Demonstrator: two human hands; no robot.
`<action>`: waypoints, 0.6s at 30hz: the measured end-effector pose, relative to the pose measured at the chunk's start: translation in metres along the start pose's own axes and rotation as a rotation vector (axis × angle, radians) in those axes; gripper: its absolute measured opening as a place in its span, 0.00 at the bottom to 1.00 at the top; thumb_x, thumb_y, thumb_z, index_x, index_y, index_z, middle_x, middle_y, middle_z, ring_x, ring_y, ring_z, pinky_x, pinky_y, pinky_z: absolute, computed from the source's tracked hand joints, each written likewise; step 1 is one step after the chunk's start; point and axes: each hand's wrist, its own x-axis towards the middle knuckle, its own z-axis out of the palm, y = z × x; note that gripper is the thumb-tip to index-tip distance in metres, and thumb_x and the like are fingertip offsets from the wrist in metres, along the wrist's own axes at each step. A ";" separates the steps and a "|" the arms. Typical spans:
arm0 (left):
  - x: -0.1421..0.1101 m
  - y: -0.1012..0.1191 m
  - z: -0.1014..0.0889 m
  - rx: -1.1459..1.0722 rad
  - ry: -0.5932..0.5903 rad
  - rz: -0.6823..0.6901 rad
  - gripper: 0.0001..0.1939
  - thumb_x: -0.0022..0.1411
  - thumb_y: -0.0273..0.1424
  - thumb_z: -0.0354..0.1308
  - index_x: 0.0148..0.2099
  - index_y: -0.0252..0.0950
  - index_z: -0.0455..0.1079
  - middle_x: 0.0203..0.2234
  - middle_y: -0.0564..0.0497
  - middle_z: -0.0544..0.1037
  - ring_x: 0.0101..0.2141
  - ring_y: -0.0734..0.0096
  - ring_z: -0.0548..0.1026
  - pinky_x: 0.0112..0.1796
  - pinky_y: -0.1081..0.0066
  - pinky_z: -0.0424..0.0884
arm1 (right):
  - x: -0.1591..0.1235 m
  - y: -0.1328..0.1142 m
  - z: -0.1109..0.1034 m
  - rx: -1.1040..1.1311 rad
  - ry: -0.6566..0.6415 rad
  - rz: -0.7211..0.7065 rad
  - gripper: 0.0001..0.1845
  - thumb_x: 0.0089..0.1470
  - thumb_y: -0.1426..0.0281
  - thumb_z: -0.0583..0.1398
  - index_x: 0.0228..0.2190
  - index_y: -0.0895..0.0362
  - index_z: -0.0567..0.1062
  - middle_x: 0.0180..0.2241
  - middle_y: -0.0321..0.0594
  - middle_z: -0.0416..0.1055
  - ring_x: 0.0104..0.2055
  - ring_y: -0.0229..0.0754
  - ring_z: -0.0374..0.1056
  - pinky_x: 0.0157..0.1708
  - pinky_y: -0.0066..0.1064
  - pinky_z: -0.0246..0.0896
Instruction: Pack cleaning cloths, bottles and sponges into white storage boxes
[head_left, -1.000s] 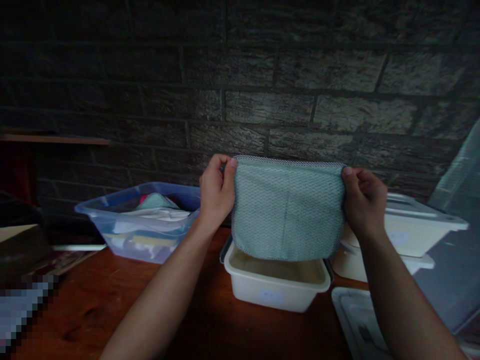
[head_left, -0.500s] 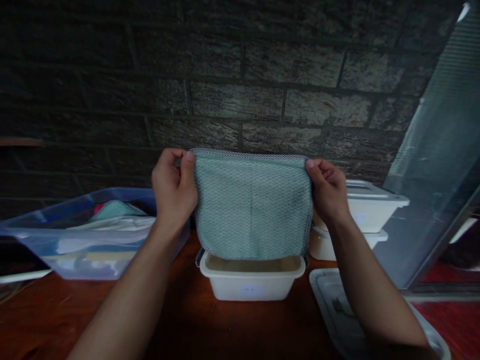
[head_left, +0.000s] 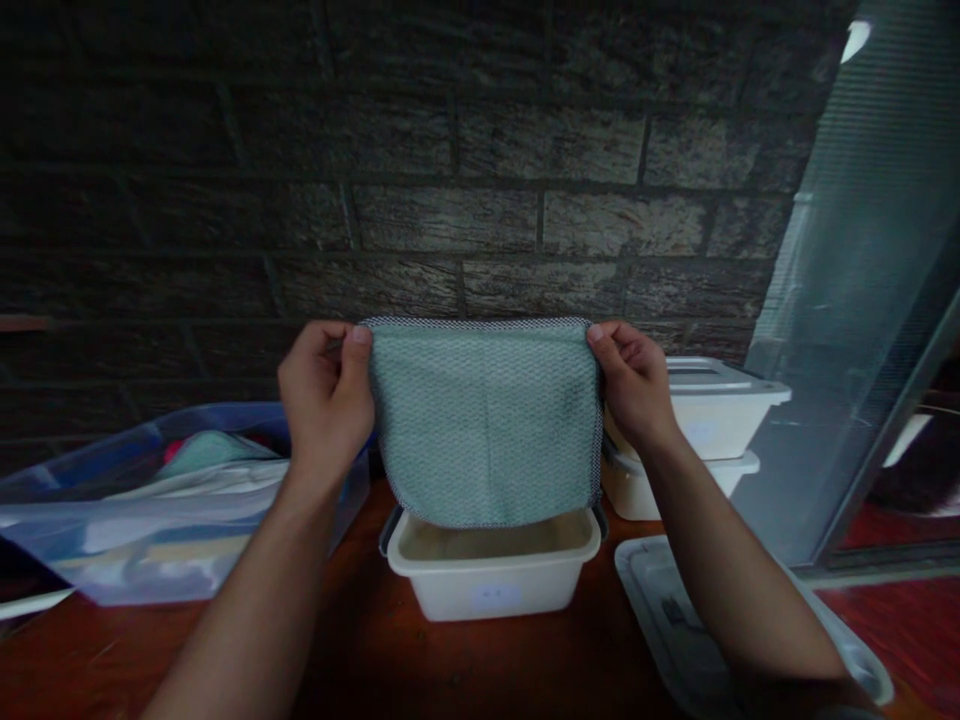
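Note:
A pale green textured cleaning cloth (head_left: 487,425) with a black-and-white edge hangs spread out between my two hands. My left hand (head_left: 328,395) pinches its upper left corner between thumb and fingers. At the upper right corner, my right hand (head_left: 634,385) grips it the same way. Below and behind the cloth stands a white plastic box (head_left: 495,585) without its lid, with dark handles at its sides. The cloth's lower edge covers part of the box opening, so little of the inside shows.
To the left, a clear blue-tinted bin (head_left: 172,560) holds folded cloths (head_left: 217,455). Two lidded white boxes (head_left: 712,425) are stacked at the right. A grey lid (head_left: 660,600) lies on the brown wooden table (head_left: 465,670), partly under my right forearm. Behind rises a dark brick wall (head_left: 450,150).
My view has turned to the right, so the cloth, hands and boxes appear further left. Both hands keep hold of the cloth's corners, and it stays stretched out above the white box.

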 end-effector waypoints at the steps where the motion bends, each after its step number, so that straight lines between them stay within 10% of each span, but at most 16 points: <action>1: 0.000 0.000 0.001 -0.038 -0.016 -0.016 0.11 0.70 0.39 0.59 0.38 0.37 0.73 0.24 0.57 0.68 0.25 0.75 0.62 0.26 0.71 0.56 | 0.000 0.001 -0.001 0.003 0.003 -0.009 0.16 0.60 0.53 0.65 0.30 0.52 0.75 0.24 0.33 0.65 0.24 0.36 0.56 0.24 0.30 0.53; 10: 0.001 -0.001 0.001 -0.448 -0.207 -0.354 0.10 0.61 0.40 0.67 0.36 0.38 0.77 0.28 0.53 0.74 0.28 0.71 0.70 0.29 0.73 0.66 | 0.004 0.002 -0.010 -0.054 0.097 0.013 0.18 0.56 0.52 0.67 0.29 0.53 0.76 0.24 0.34 0.65 0.25 0.38 0.56 0.24 0.30 0.51; 18: 0.000 0.002 -0.001 -0.496 -0.270 -0.370 0.12 0.61 0.41 0.66 0.34 0.38 0.77 0.27 0.51 0.75 0.29 0.69 0.71 0.32 0.71 0.69 | 0.006 0.010 -0.016 -0.067 0.124 -0.003 0.16 0.57 0.54 0.67 0.28 0.53 0.77 0.24 0.34 0.65 0.25 0.38 0.57 0.25 0.30 0.54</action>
